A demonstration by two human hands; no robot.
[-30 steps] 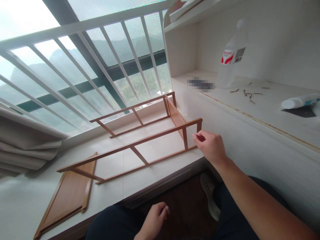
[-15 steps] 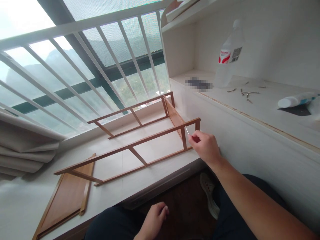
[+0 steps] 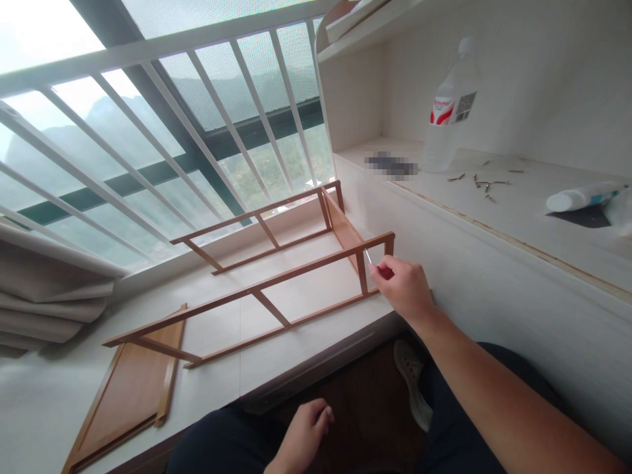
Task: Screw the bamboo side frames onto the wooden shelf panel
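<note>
My right hand (image 3: 402, 286) pinches a thin silver hex key (image 3: 368, 256). The key's far end meets the top rail of the near side of a wooden rack frame (image 3: 306, 265), close to its right end. A wooden panel (image 3: 344, 220) joins the frame's two ladder-like sides at that end. Low in the view, my left hand (image 3: 307, 428) hangs beside my leg with its fingers curled in and nothing visible in them, apart from the frame.
A loose wooden panel (image 3: 131, 385) lies under the frame's left end on the white ledge (image 3: 217, 388). On the right-hand shelf are a clear bottle (image 3: 447, 135), several screws (image 3: 486, 183) and a white tube (image 3: 577, 197). White railings (image 3: 212, 85) and a grey curtain (image 3: 44, 289) border the ledge.
Almost nothing differs. The whole view has shifted slightly, while my right hand keeps the hex key at the same spot on the rail and my left hand stays put.
</note>
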